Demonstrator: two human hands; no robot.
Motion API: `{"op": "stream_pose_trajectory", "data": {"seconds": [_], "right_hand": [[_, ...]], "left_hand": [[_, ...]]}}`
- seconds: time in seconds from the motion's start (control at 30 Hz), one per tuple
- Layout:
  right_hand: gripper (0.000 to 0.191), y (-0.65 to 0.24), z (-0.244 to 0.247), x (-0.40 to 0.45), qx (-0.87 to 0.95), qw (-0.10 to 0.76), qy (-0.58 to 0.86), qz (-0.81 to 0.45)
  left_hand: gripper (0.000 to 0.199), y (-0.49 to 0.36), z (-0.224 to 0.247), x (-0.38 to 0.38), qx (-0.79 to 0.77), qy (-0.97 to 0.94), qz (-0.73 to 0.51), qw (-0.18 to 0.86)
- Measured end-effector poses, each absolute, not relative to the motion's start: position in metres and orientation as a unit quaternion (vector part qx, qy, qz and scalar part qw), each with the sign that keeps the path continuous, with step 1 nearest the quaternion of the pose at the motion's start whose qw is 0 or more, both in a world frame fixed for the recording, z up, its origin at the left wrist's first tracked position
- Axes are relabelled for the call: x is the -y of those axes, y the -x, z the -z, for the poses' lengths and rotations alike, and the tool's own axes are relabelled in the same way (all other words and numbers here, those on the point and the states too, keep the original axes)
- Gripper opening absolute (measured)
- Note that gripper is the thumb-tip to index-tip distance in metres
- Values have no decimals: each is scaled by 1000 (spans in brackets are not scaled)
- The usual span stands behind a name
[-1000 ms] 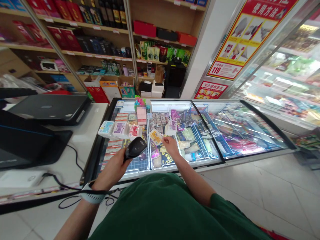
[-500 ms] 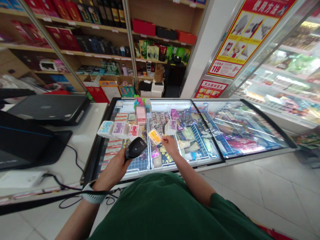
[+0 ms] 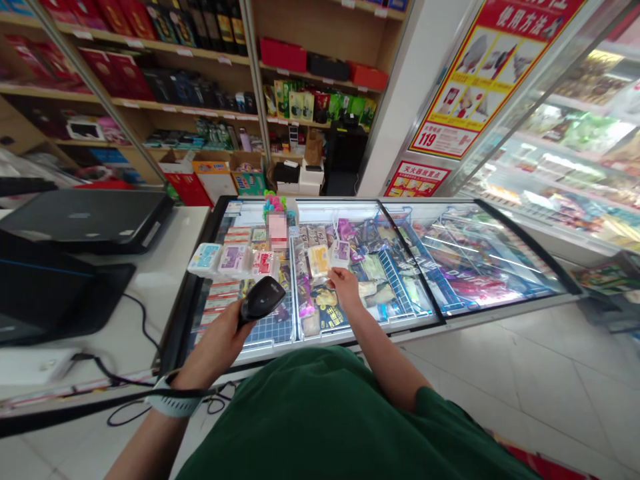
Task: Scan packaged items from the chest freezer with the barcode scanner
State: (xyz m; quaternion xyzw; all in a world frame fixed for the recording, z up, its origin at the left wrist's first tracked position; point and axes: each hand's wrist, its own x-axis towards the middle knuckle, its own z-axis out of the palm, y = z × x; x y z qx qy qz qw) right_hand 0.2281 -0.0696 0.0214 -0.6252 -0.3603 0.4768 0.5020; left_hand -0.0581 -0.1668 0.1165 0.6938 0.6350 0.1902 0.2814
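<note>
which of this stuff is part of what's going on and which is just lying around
In use:
barcode scanner, held in the left hand
yellow packet, nearest the right hand

Just lying around:
laptop
chest freezer below the hands
shelves
</note>
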Motion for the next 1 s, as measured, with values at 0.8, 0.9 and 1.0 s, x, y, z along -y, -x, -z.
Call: {"op": "stream_pose_trajectory", "data": {"seconds": [0.8,0.9,1.0], "right_hand": [[25,-237,-11,58,198,519,622,-551],[25,-211,-6,58,259,462,622,-576],[30,-178,-2,54,326,389,627,-591]], "left_hand": [[43,100,-97,189,-690,-658,-169,249],[46,108,-94,195,-707,-643,-168,244],[46,115,-91,200,-717,-632,-177,235]]}}
